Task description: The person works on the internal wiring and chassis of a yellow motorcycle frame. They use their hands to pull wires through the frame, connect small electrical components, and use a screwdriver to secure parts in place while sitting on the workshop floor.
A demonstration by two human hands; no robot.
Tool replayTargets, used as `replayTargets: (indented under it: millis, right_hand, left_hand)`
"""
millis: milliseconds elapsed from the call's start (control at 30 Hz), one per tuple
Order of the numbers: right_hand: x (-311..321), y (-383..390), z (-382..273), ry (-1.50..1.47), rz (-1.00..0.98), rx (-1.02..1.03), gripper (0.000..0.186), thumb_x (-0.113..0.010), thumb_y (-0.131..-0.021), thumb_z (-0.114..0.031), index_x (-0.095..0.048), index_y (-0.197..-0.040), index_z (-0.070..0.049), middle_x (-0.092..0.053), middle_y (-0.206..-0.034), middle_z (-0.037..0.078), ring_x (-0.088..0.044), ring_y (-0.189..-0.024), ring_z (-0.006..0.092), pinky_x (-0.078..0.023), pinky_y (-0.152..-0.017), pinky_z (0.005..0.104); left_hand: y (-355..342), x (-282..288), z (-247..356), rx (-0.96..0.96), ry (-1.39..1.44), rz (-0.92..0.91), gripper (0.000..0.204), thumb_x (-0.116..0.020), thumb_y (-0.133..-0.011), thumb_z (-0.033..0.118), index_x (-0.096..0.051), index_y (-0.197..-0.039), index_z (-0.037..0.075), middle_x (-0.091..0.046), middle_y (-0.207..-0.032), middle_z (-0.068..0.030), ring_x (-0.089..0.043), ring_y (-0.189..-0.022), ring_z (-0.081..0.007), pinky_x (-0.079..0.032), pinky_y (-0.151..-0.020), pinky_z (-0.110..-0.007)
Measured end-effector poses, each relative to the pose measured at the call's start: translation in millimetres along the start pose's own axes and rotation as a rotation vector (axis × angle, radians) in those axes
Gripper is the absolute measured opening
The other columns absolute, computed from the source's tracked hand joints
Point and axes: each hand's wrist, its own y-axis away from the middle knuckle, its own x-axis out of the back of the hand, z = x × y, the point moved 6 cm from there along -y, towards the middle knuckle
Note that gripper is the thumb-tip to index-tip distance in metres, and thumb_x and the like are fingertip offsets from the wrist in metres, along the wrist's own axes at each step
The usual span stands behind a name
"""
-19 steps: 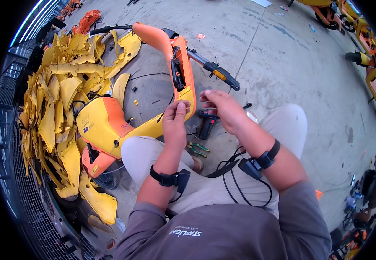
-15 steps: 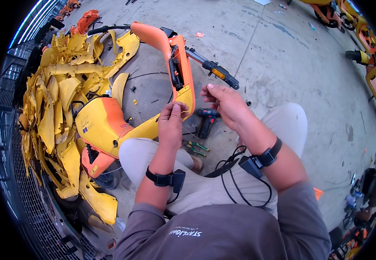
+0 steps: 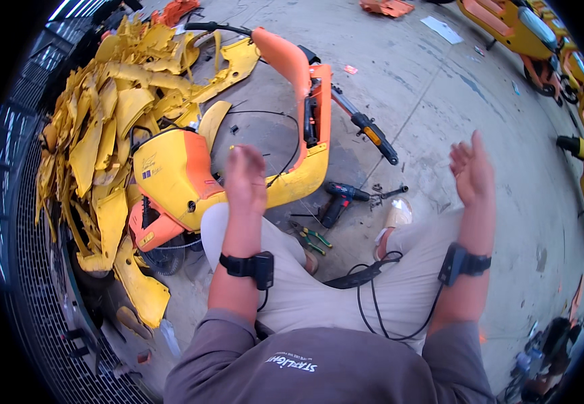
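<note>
Trousers [image 3: 332, 303] nearest, left hand [image 3: 246, 176] and right hand [image 3: 472, 172] raised beyond, scooter [image 3: 170, 168] on the floor [image 3: 420, 158] past them.
Left hand blurs across the scooter's low yellow beam [image 3: 298, 183]; whether it grips or touches anything, I cannot tell. Right hand, well to the scooter's right, is unclenched, with nothing visible in it. Pliers [image 3: 308, 233] lie on the scooter's near side, the drill [image 3: 340, 196] just right of its beam. The scooter looks heavy and stiff, its painted shell probably slick; the beam seems a sounder hold than the outer panels. Yellow scraps [image 3: 103, 141] heap to the scooter's left; other scooters [image 3: 494, 27] stand far off to its right.
</note>
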Motion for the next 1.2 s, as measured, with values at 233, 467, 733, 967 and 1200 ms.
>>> replayTargets:
  millis: [233,467,733,967,1200]
  right_hand:
    - [-130,117,94,0.518,-0.775,-0.009,0.052,-0.050,-0.097,-0.039,-0.050,-0.130,0.001,-0.058,-0.123,0.011,-0.052,-0.115,0.0197,-0.041,-0.096,0.0331]
    - [-136,98,82,0.218,-0.574,-0.003,0.033,-0.054,-0.096,-0.031,-0.066,-0.106,-0.002,-0.067,-0.102,0.004,-0.058,-0.098,0.0121,-0.041,-0.080,0.0263]
    - [-80,46,12,0.144,-0.301,0.237,0.026,-0.053,-0.096,-0.029,-0.068,-0.096,-0.008,-0.069,-0.096,0.002,-0.061,-0.091,0.0109,-0.040,-0.076,0.0264]
    - [-43,30,-18,0.016,-0.091,0.205,0.028,-0.049,-0.098,-0.028,-0.062,-0.110,-0.006,-0.066,-0.109,0.003,-0.059,-0.099,0.0128,-0.039,-0.080,0.0276]
    - [-80,3,40,0.416,-0.155,0.052,0.054,-0.052,-0.092,-0.052,-0.061,-0.108,-0.001,-0.064,-0.110,0.010,-0.057,-0.097,0.0166,-0.044,-0.078,0.0323]
  left_hand:
    - [55,-50,-72,0.281,-0.020,-0.116,0.013,-0.052,-0.098,0.021,-0.055,-0.105,0.010,-0.062,-0.107,-0.0039,-0.060,-0.103,-0.0170,-0.050,-0.087,-0.032]
    - [86,-73,-88,0.306,-0.220,-0.301,0.015,-0.050,-0.098,0.017,-0.056,-0.103,0.005,-0.063,-0.104,-0.0086,-0.062,-0.098,-0.0178,-0.049,-0.086,-0.032]
    - [50,-30,-63,0.233,-0.091,-0.199,0.013,-0.053,-0.097,0.022,-0.057,-0.102,0.010,-0.062,-0.104,-0.0033,-0.059,-0.095,-0.0147,-0.049,-0.086,-0.031]
    - [18,9,-15,0.111,0.029,0.021,0.014,-0.053,-0.097,0.021,-0.055,-0.106,0.010,-0.062,-0.101,-0.0010,-0.059,-0.093,-0.0127,-0.048,-0.083,-0.029]
    - [10,-13,-30,0.114,0.106,-0.019,0.014,-0.052,-0.097,0.020,-0.058,-0.101,0.008,-0.062,-0.107,-0.0031,-0.060,-0.102,-0.0143,-0.050,-0.089,-0.031]
